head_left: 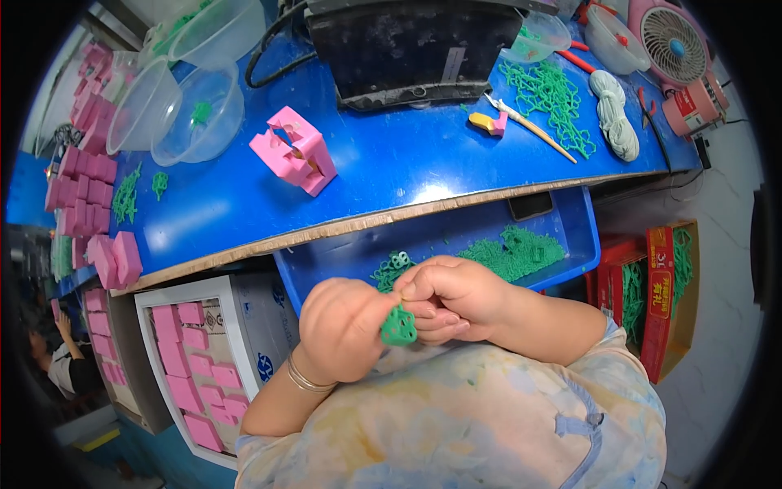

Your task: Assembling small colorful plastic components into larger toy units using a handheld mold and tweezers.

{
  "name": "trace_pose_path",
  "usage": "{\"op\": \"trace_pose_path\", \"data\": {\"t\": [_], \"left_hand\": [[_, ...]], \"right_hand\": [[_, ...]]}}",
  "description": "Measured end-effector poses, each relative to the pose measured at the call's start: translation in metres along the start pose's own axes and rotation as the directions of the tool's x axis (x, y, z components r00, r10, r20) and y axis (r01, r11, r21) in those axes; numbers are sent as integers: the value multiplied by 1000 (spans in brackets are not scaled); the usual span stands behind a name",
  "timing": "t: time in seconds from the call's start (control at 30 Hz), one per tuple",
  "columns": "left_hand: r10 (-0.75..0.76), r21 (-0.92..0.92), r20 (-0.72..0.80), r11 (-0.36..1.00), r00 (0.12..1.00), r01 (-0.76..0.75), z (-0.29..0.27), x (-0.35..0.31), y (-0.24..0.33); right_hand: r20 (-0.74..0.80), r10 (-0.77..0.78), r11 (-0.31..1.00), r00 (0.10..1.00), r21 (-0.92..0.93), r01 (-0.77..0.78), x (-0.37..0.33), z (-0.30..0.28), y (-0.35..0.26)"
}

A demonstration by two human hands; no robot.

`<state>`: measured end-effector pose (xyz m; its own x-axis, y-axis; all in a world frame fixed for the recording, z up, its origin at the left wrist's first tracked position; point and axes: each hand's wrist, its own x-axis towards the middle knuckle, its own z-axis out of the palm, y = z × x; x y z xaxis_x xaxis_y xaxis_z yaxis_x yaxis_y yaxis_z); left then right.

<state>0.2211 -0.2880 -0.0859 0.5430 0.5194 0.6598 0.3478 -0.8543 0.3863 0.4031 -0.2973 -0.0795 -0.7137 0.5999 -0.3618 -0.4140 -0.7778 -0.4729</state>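
In front of my body, a small green openwork piece (399, 327) with a lattice-like pattern sits between my hands. My left hand (344, 328), with thin bangles at its wrist, is closed around one side of it. The fingers of my right hand (458, 295) are curled, with thumb and forefinger pinched at its upper end; the exact contact there is partly hidden. Just beyond my hands is a blue drawer tray (582, 236) holding many loose green pieces (521, 251).
A pink block mould (297, 151) stands on the blue table (391, 167). Farther right lie a brush-like tool (538, 129), green openwork strands (554, 102) and a white cord bundle (615, 114). Clear bowls (199, 114) and stacked pink blocks (85, 191) are at left; a red box (660, 301) stands right.
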Motion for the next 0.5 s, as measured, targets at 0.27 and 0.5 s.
{"op": "trace_pose_path", "data": {"t": [0.27,0.5], "left_hand": [[221,98,3,971,975,-220,-24,13,-18],[-157,623,-380,685,912,378,-96,92,-84]], "right_hand": [[167,185,925,968,303,-229,11,-7,12],[-89,-502,472,860,-862,186,-8,-5,-3]]}}
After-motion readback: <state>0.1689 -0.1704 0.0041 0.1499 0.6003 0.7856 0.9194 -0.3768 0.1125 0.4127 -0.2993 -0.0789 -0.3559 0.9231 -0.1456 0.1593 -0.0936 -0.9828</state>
